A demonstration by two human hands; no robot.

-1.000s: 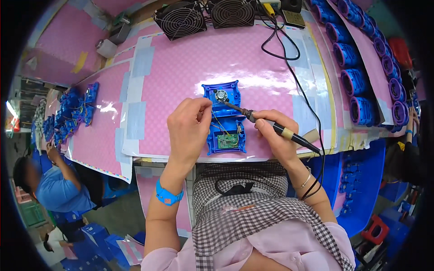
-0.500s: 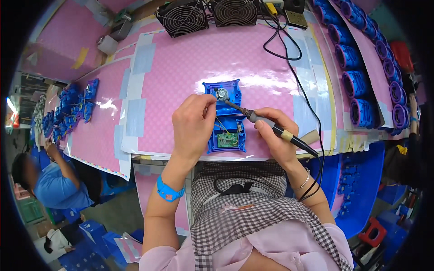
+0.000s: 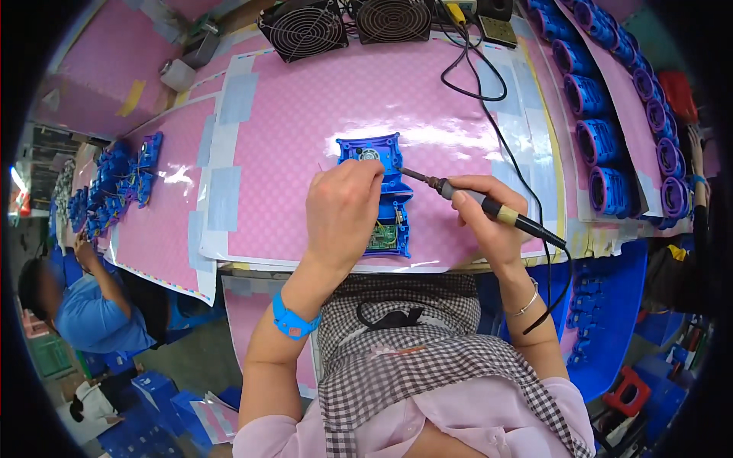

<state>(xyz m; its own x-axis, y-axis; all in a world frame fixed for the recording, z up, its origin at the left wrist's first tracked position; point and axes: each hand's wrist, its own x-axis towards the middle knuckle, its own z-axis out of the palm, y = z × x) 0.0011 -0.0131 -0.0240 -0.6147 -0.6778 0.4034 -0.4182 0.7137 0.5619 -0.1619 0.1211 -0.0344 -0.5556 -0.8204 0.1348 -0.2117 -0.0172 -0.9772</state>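
A blue plastic casing in two halves lies on the pink-covered table, the upper half (image 3: 388,145) holding a round metal speaker (image 3: 369,154) and the lower half (image 3: 404,246) a green circuit board (image 3: 385,237) with thin wires. My left hand (image 3: 336,206) is over the casing's left side, thumb and fingers pinched together near the speaker, which they partly cover. What they pinch is hidden; a thin strand pokes out beside the knuckles. In my right hand (image 3: 492,225) is a soldering iron (image 3: 469,197), held like a pen, its tip at the upper half's right edge.
Two black fans (image 3: 305,30) stand at the back, with a black cable (image 3: 489,98) to their right. Blue assemblies (image 3: 598,141) line the right side; more blue parts (image 3: 114,183) pile up at left. A blue bin (image 3: 611,328) is at lower right. A co-worker (image 3: 103,309) sits at left.
The soldering iron has moved right, away from the speaker to the casing's edge. My left hand has shifted right, covering more of the speaker and casing.
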